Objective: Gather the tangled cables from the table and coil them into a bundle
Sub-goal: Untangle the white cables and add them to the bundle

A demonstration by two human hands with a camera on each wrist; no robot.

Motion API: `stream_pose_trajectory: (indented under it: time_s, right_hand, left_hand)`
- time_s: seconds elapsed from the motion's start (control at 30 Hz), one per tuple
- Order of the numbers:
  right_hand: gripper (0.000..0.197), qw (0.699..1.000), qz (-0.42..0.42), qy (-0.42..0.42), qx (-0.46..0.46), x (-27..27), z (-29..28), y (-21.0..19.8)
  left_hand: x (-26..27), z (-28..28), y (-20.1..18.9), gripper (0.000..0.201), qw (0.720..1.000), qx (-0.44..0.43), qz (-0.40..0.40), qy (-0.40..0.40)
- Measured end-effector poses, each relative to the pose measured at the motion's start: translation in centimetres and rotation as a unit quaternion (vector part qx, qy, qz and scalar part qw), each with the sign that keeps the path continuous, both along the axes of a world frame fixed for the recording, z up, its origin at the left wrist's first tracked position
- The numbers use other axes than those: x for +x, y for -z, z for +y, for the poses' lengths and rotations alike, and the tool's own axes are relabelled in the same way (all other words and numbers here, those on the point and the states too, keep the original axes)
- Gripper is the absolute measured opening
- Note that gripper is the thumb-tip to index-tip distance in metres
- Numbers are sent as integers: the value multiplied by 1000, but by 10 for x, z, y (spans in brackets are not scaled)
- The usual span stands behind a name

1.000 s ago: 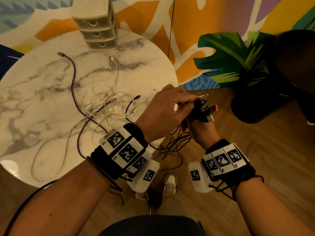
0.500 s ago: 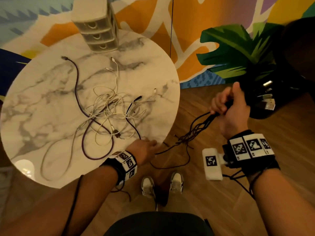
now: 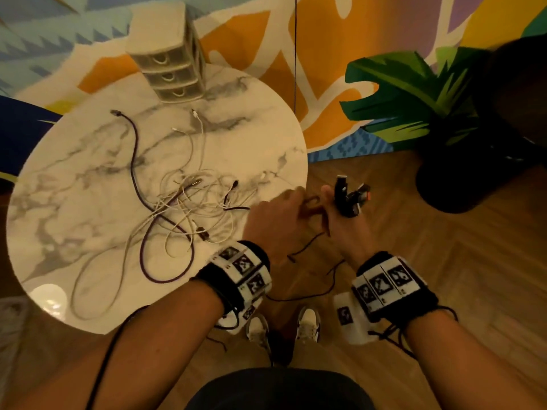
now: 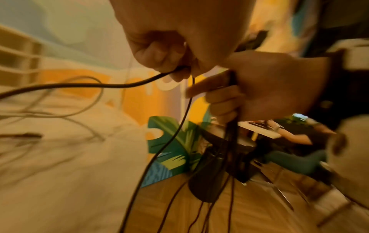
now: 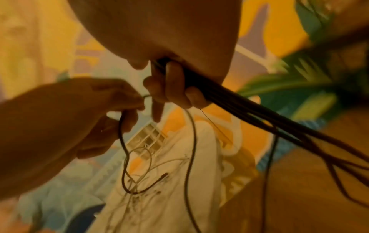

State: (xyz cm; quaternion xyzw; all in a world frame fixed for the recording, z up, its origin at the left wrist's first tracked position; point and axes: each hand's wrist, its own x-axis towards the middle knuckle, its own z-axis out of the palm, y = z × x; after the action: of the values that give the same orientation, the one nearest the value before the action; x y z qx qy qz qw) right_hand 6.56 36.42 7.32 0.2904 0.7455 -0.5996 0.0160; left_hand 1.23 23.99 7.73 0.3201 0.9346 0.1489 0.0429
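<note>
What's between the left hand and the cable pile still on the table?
Nothing visible. The left hand is at the table's near edge, pinching a dark cable beside the right hand's bundle. The tangled pile lies just beyond it, on open tabletop.

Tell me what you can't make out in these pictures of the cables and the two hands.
- Left hand: its fingertips are blurred by motion in the head view.
- Black cables in the right hand: their count is lost to blur in the right wrist view, and they run off the edge.
- White cables on the table: too tangled and thin to count in the head view.
- Drawer unit: its contents are hidden by closed fronts.
</note>
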Motion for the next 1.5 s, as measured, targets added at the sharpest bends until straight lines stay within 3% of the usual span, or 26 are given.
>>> stream_pose_trajectory:
  time_s: [0.13, 0.27, 0.37, 0.43, 0.53, 0.6, 0.7, 0.77, 0.9, 0.97, 1.07, 1.13, 1.2, 1.27, 1.33, 1.37, 1.43, 1.5]
  right_hand:
    - [31, 991, -4, 29, -132, -9, 0, 4]
    - [42, 991, 28, 64, -111, -10, 7, 9]
    - [47, 990, 47, 83, -108, -11, 13, 10]
    - [47, 990, 56, 69, -108, -9, 10, 12]
    - [46, 986, 72, 88, -124, -9, 2, 14]
    - [47, 979, 77, 122, -147, -12, 2, 14]
    - [48, 971, 86, 163, -154, -16, 6, 11]
    - [48, 968, 89, 180, -150, -18, 10, 11]
    - [46, 960, 104, 219, -141, -21, 15, 12]
    - [45, 946, 115, 260, -153, -22, 15, 10]
    - [44, 935, 116, 295, -160, -21, 17, 7]
    - [43, 933, 120, 300, -158, -17, 23, 8]
    - [43, 937, 118, 296, -143, -10, 33, 8]
    - [44, 945, 108, 283, -124, -2, 42, 8]
    - [45, 954, 90, 265, -107, 8, 49, 9]
    - [46, 958, 83, 258, -93, 14, 52, 11]
    - [47, 962, 82, 248, -74, 24, 56, 12]
    - [47, 961, 83, 255, -64, 32, 60, 11]
  left_hand:
    - [18, 3, 16, 31, 998, 46, -22, 38]
    - [8, -28, 51, 19, 995, -7, -99, -23]
    - [-20, -72, 69, 23, 984, -26, -138, -110]
    - [-50, -94, 60, 21, 986, 30, -86, -138]
    - [-92, -113, 33, 16, 977, 120, 77, -160]
    - [-105, -127, 33, 17, 979, 109, 51, -162]
    - [-96, -149, 59, 21, 991, -29, -44, -122]
    - [-92, -153, 59, 21, 990, 13, -14, -138]
    - [-94, -135, 18, 18, 971, 150, 90, -163]
    - [-89, -122, 0, 20, 974, 164, 17, -154]
    - [-64, -98, -5, 25, 964, 152, -188, -113]
    - [-37, -82, 5, 28, 927, 134, -345, -66]
    - [-12, -72, 27, 32, 898, 24, -439, -6]
    - [4, -61, 48, 36, 893, -141, -420, 79]
    - [12, -45, 55, 29, 912, -216, -333, 99]
    - [13, -33, 54, 33, 932, -191, -295, 86]
    - [14, -6, 45, 67, 963, -74, -257, 46]
    - [12, 21, 33, 83, 976, 38, -216, 6]
